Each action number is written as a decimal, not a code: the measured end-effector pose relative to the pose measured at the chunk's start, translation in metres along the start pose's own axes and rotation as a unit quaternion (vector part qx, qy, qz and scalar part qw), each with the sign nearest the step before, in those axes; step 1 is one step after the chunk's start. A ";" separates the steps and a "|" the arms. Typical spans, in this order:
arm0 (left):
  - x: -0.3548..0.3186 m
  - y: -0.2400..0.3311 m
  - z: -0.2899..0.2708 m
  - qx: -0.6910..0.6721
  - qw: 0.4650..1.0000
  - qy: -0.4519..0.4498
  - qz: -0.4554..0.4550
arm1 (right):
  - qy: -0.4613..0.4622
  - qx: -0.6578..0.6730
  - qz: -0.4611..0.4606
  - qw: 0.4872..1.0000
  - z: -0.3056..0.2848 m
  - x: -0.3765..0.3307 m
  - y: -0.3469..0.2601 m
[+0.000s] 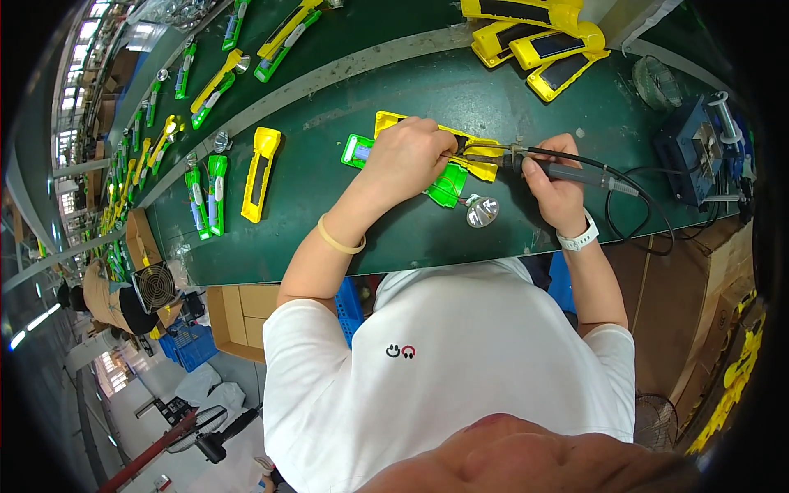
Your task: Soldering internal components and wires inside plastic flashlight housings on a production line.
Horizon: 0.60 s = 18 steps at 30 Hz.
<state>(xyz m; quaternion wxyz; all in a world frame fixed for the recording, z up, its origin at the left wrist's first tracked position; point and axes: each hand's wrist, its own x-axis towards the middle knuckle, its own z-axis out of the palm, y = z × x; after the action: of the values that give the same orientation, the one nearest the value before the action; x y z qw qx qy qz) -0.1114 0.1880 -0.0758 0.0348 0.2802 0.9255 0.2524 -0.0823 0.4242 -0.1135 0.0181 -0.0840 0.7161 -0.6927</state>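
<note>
My left hand [408, 156] is closed, fingertips pinched together over a yellow torch casing [389, 121]; what they pinch is hidden. My right hand [559, 185] grips a soldering iron [579, 175] with a thin feed tube along it. Its tip points left, at the casing beside my left fingertips. Under and beside my left hand lies a green casing half [446, 189], with a pale blue cell showing at its left end. A round silver reflector [482, 212] rests on the bench just right of the green part.
A yellow casing with a dark panel [258, 175] lies at left, near green casing halves [215, 195]. More yellow casings [551, 45] are piled at the far right. A blue soldering station [686, 152] and a wire-mesh cup [656, 82] stand right. Torch parts line the left shelf [288, 94].
</note>
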 end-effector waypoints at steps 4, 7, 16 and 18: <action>0.001 0.000 -0.001 0.004 1.000 -0.005 0.009 | -0.016 -0.066 -0.013 0.998 0.003 0.000 -0.007; 0.001 -0.003 0.002 0.004 1.000 -0.005 0.009 | 0.038 -0.024 -0.019 0.999 0.000 -0.006 -0.009; 0.001 -0.003 0.004 0.022 0.999 0.021 0.025 | 0.049 0.172 0.015 0.984 0.023 0.009 -0.026; 0.000 -0.003 0.004 0.025 0.999 0.021 0.025 | 0.054 0.169 0.030 0.984 0.028 0.012 -0.020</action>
<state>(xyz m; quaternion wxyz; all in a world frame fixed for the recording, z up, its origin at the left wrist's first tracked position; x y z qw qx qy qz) -0.1124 0.1879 -0.0806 0.0020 0.2987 0.9249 0.2354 -0.0882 0.3940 -0.0936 0.0147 -0.0207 0.5905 -0.8066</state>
